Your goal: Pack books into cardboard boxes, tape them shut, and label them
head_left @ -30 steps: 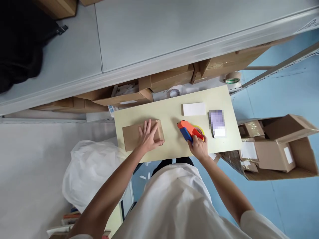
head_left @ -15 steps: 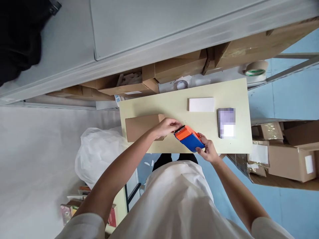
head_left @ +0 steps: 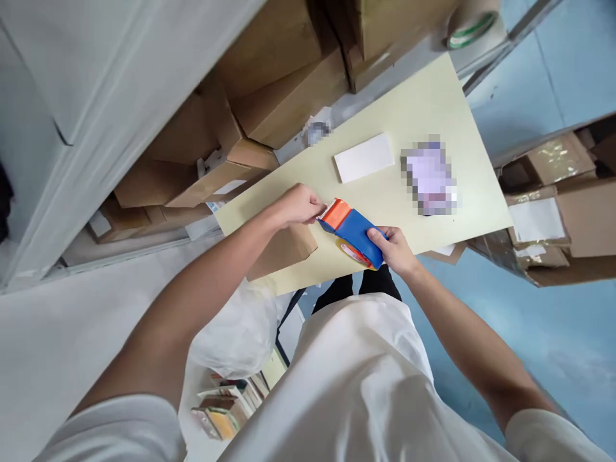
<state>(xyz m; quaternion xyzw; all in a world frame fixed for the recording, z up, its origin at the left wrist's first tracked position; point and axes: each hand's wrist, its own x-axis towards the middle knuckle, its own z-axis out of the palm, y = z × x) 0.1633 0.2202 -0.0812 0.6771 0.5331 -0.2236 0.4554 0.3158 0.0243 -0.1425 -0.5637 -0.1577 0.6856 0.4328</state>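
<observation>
A blue and orange tape dispenser (head_left: 359,231) is gripped at its rear by my right hand (head_left: 394,249), with the thumb across its blue side. Its roll of tape shows below, and the toothed orange end points to the left. My left hand (head_left: 303,205) is closed in a pinch right at those teeth; what the fingertips hold is too small to tell. A closed brown cardboard box (head_left: 286,249) lies on the table below my left wrist, partly covered by my forearm.
On the cream table (head_left: 443,96) lie a white box (head_left: 364,158) and a blurred purple packet (head_left: 430,174). Open cartons (head_left: 289,109) line the shelf behind, with a wide tape roll (head_left: 474,25). More cartons (head_left: 584,212) stand right; a white plastic bag (head_left: 235,333) hangs lower left.
My view has tilted and moved closer to the table. The dispenser has turned, so its blue side and tape roll now show. My left hand has closed tighter at the toothed end.
</observation>
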